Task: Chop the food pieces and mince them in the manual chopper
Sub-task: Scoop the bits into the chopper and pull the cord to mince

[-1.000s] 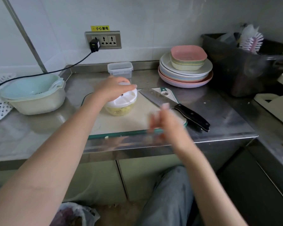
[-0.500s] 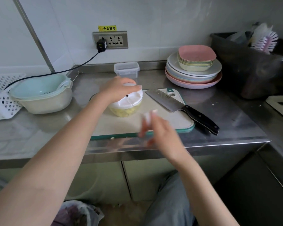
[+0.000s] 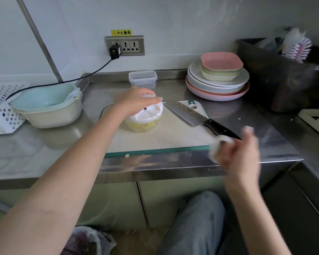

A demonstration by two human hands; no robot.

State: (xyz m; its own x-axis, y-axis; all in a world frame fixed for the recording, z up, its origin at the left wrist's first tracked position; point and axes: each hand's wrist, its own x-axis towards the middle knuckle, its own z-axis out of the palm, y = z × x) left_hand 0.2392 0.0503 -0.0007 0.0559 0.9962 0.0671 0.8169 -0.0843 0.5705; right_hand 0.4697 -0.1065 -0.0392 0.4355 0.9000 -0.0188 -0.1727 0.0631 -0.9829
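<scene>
The manual chopper (image 3: pixel 145 118), a clear bowl of pale yellow minced food under a white lid, stands on the cutting board (image 3: pixel 171 135). My left hand (image 3: pixel 136 102) presses down on the lid, fingers curved over its top. My right hand (image 3: pixel 236 150), blurred by motion, hangs over the counter's front edge at the right and grips the white pull handle (image 3: pixel 220 144). A thin cord runs from the lid toward that hand. The cleaver (image 3: pixel 190 113) lies on the board to the right of the chopper, its black handle pointing right.
A stack of plates and bowls (image 3: pixel 217 80) stands at the back right, a clear lidded box (image 3: pixel 143 78) behind the chopper, nested colander bowls (image 3: pixel 48 105) at the left. A dark tub (image 3: pixel 276 74) with a brush sits far right. A charger cable crosses the back left.
My right hand has swung from the board's front edge out to the right with the pull handle, drawing the cord out. My left hand stays on the lid.
</scene>
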